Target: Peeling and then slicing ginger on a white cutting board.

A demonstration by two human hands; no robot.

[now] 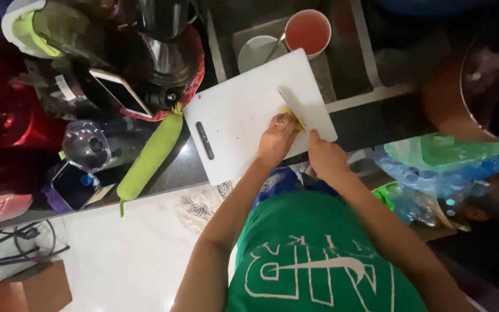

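Pinning yellow piece (291,117) on white board (255,112) with your left hand (276,138), fingers curled, grip pressed on piece. Your right hand (326,156) wraps knife handle, grip closed; blade (291,104) lies across piece, angled toward board's far edge. Board sits on dark counter (376,124), partly over sink. Long green gourd (148,159) lies just left of board. Cup (307,32) of red liquid stands beyond board.
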